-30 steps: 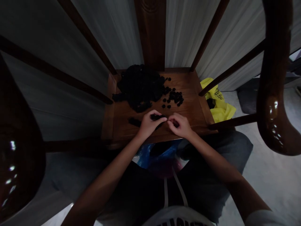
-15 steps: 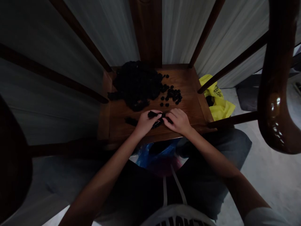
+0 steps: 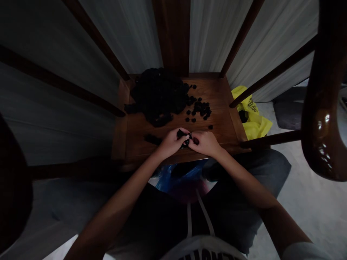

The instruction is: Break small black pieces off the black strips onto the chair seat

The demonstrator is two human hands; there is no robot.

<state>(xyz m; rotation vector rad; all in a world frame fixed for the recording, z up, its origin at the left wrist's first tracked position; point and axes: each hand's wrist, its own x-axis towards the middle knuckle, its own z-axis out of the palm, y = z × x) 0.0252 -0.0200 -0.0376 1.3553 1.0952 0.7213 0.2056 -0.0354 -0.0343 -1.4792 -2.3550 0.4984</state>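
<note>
My left hand (image 3: 173, 142) is closed on a black strip (image 3: 183, 136) that looks soft, above the front of a wooden chair seat (image 3: 138, 133). Fingertips of my right hand (image 3: 204, 142) pinch the strip's right end, close against the left thumb. Much of it is hidden by my fingers. Beyond my hands lies a large heap of black pieces (image 3: 159, 94). Several small round black pieces (image 3: 202, 108) are scattered to the right of the heap, with a single round piece (image 3: 210, 127) nearer my right hand. Another black strip (image 3: 153, 139) rests left of my left hand.
Dark wooden spindles (image 3: 244, 36) and a thick curved armrest (image 3: 311, 137) surround the seat. A yellow bag (image 3: 255, 124) sits beyond the right edge. Below the front edge, between my legs, is a blue plastic bag (image 3: 166, 178).
A single round black piece now lies on the seat beyond my right hand, where none lay before. Both hands stay close together, and the strip sits slightly farther right.
</note>
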